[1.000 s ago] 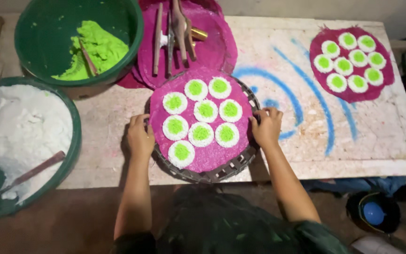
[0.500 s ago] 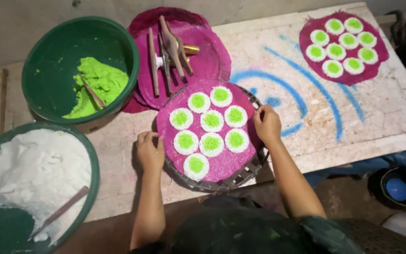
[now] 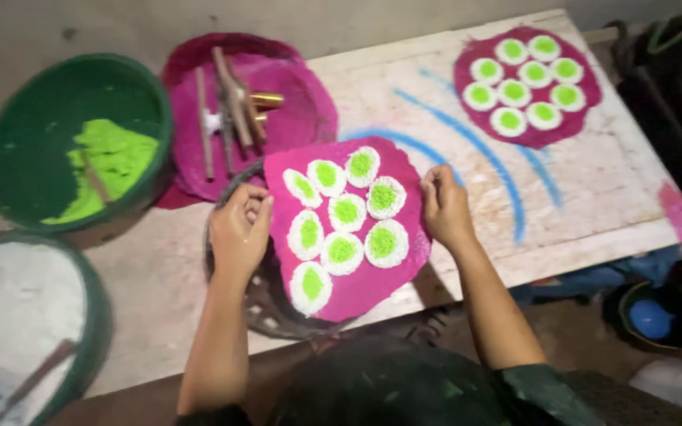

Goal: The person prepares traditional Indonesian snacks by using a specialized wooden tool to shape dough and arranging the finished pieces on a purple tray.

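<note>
A magenta sheet (image 3: 363,288) carrying several white discs with green centres (image 3: 342,211) lies tilted over a round dark wire rack (image 3: 260,304). My left hand (image 3: 240,230) pinches the sheet's left edge. My right hand (image 3: 445,207) grips its right edge. The sheet's right and near side hangs past the rack, lifted off it.
A second magenta sheet with white-and-green discs (image 3: 524,83) rests at the table's far right. A green basin of green powder (image 3: 80,150) and another of white powder (image 3: 17,315) stand at the left. Wooden sticks lie on a magenta tray (image 3: 294,118). A blue-lidded pot (image 3: 650,315) sits on the floor.
Both hands have closed on the sheet's edges and lifted it, sliding it right off the rack. The camera view has shifted left and tilted.
</note>
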